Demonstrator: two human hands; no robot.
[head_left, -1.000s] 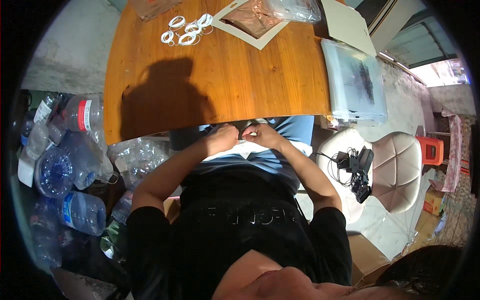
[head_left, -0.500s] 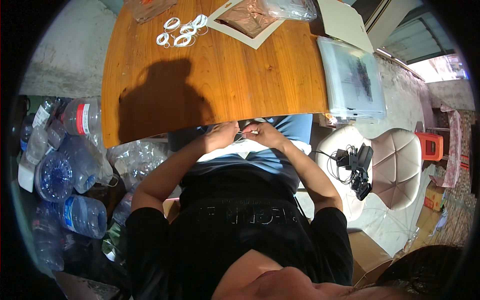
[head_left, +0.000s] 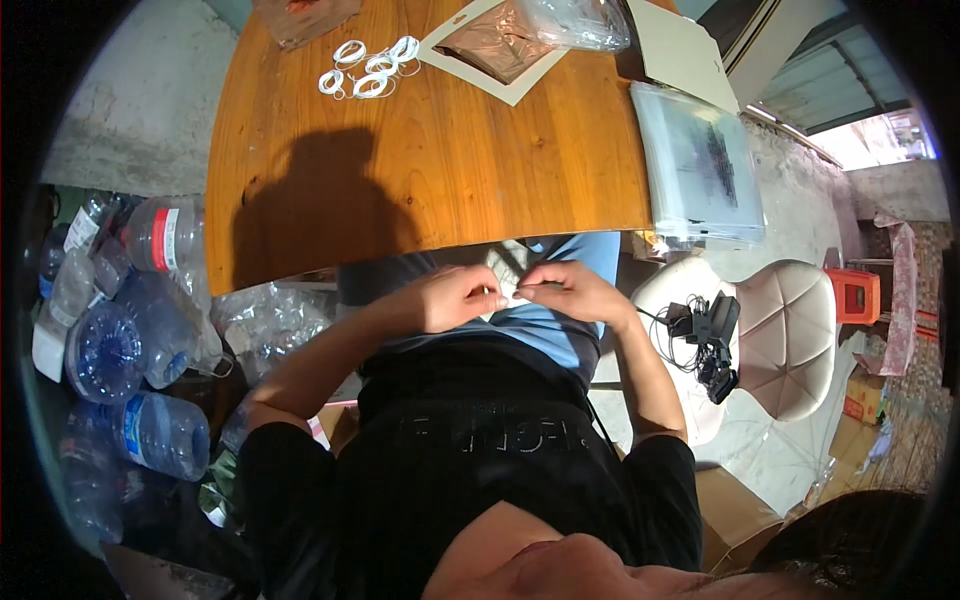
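Over the person's lap, just below the near edge of the worktop (head_left: 510, 180), a pale piece of material (head_left: 510, 262) is lying between the two hands. Its visible long axis is running mostly away from the body, leaning slightly right at the far end; that end is pointing toward the worktop's edge, while the near part is disappearing behind the fingers. The hands are covering so much of it that its full outline is not showing.

The left hand (head_left: 448, 299) is reaching in from the left, its fingers pointing right. The right hand (head_left: 575, 292) is mirroring it, fingers pointing left. Each grip is bringing thumb and fingertips close together, and the two sets of fingertips are almost meeting in front of the material. Whether either grip is pinching its edge, or something thin, is impossible to make out.

On the worktop, white coils (head_left: 381, 65) are lying in a loose cluster at the far left. Beside them a pale card with a copper-coloured panel (head_left: 497, 45) is resting diagonally, one corner pointing toward the person. Clear plastic sleeves (head_left: 695, 160) are lying stacked at the right edge. Farther right, black cables (head_left: 710, 335) are resting in a tangle on a cream chair (head_left: 785, 340).
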